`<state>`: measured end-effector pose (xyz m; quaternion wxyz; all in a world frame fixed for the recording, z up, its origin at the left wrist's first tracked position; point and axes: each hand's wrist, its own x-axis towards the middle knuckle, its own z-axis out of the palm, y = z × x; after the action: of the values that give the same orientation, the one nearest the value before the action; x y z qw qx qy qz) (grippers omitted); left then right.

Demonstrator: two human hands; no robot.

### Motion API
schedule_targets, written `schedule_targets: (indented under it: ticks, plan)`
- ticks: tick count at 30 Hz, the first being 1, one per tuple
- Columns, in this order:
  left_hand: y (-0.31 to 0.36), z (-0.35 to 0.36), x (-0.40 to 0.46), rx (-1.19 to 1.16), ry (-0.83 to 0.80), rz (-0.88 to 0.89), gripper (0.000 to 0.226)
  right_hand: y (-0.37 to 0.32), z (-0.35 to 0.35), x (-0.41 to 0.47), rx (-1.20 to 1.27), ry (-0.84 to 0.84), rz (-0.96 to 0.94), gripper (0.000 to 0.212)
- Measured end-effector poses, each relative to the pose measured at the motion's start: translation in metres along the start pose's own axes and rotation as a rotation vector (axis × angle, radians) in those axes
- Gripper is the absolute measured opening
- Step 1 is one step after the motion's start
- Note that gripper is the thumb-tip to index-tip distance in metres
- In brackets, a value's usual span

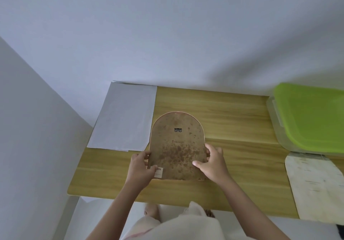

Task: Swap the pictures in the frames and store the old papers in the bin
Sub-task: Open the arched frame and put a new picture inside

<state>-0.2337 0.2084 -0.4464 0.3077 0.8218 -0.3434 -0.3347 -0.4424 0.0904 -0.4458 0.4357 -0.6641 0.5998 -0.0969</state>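
Observation:
An arch-topped picture frame lies face down in the middle of the wooden table, showing its stained brown backing with a small metal hanger and a label at the lower left corner. My left hand grips the frame's lower left edge. My right hand holds the lower right edge, thumb pressed on the backing. White paper sheets lie flat to the frame's left. A clear bin with a green lid stands shut at the right.
A second arch-shaped, pale frame or board lies at the table's right front, below the bin. White walls close off the table at the back and the left. The table's front edge runs just before my body.

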Motion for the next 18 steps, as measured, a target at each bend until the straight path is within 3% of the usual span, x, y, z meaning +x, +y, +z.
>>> schedule_targets:
  ticks: [18]
  plan:
    - [-0.005, 0.000, 0.010, 0.103, 0.029, 0.051, 0.038, 0.013, 0.003, 0.000, -0.050, 0.029, -0.100, 0.083]
